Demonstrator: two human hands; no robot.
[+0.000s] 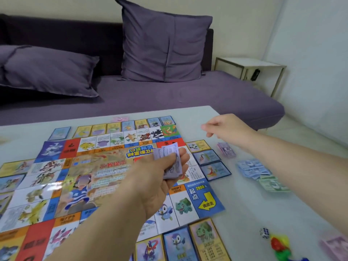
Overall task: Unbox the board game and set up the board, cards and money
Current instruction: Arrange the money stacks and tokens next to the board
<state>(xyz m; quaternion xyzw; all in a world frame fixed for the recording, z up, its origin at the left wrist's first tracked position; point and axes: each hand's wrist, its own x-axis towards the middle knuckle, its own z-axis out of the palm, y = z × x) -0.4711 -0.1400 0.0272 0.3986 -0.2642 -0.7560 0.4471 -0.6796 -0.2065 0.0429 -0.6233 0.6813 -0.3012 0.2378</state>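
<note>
Several purple notes [167, 150] in left hand [160, 179], lengthwise away.

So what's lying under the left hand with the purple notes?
The game board, flat on the table. The left hand and purple notes hide the squares directly beneath.

Home living room. Purple sofa [169, 98] beyond the left hand [162, 178], carrying two matching cushions [162, 40]. Small white side table [250, 65] beyond the right hand [226, 129]. Pale table [244, 210] beneath both hands, laid with a board game [105, 176].
</note>
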